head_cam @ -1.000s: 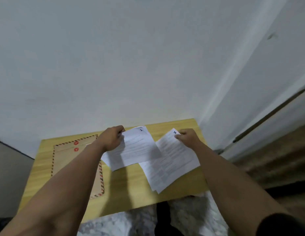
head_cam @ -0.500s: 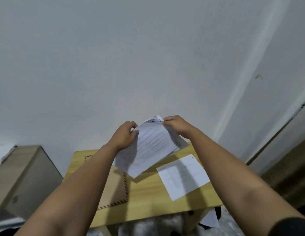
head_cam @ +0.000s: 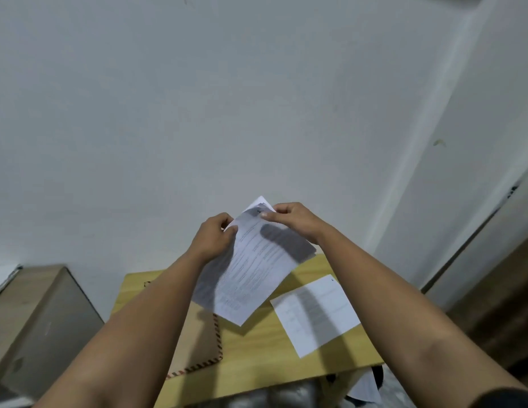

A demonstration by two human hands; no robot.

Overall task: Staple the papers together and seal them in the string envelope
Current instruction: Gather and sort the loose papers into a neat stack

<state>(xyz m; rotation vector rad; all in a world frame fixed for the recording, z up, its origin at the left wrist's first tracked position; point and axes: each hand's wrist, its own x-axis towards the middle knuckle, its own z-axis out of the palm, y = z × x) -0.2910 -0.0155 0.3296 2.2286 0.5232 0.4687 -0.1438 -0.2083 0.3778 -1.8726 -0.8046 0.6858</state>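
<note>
Both hands hold a small stack of printed white papers (head_cam: 251,269) tilted in the air above the wooden table (head_cam: 257,354). My left hand (head_cam: 212,240) pinches the stack's upper left edge. My right hand (head_cam: 292,220) pinches its top corner. Another white sheet (head_cam: 315,315) lies flat on the table at the right. A brown string envelope (head_cam: 198,346) with a red-and-dark striped border lies on the table's left part, largely hidden under my left forearm. No stapler is in view.
A plain white wall stands right behind the table. A grey-brown cabinet (head_cam: 36,328) sits to the left of the table. A loose paper (head_cam: 364,387) lies on the floor below the table's right front corner. A door frame runs along the right.
A second ago each hand held papers flat on the table. The hands have since brought papers together and lifted the stack, leaving one sheet on the table. The camera tilted upward.
</note>
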